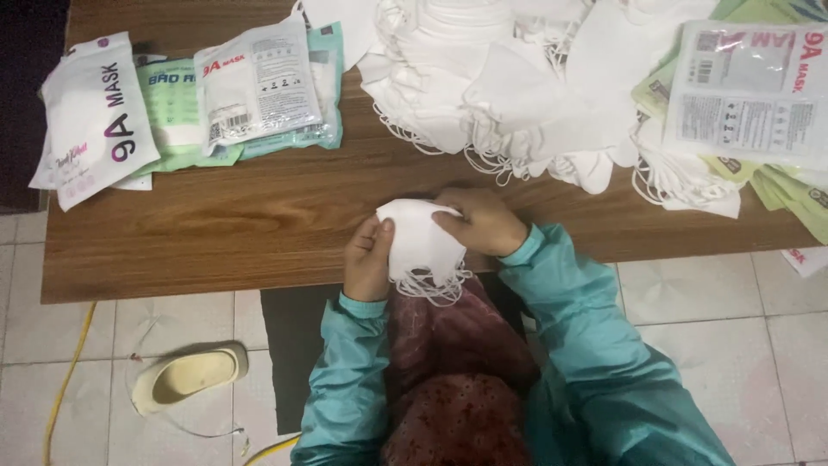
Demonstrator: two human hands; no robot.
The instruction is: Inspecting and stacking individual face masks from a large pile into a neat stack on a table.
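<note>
On the far left of the wooden worktop (259, 216) lies a white flat pouch (97, 116) with dark and pink print, and beside it a pale green packet (177, 116) sits under a clear-and-white sealed packet (259, 82) that overlaps a teal-edged one. At the near edge, in the middle, the left hand (368, 259) grips the left side of a small stack of white masks (420, 242), fingers clenched on it, thumb on top; the right hand (481, 222) pinches the stack's upper right edge (ear loops dangle below the stack). Behind lies a loose heap of white masks (509, 86). At the far right, a white printed packet (750, 91) rests on light green packets (793, 198).
</note>
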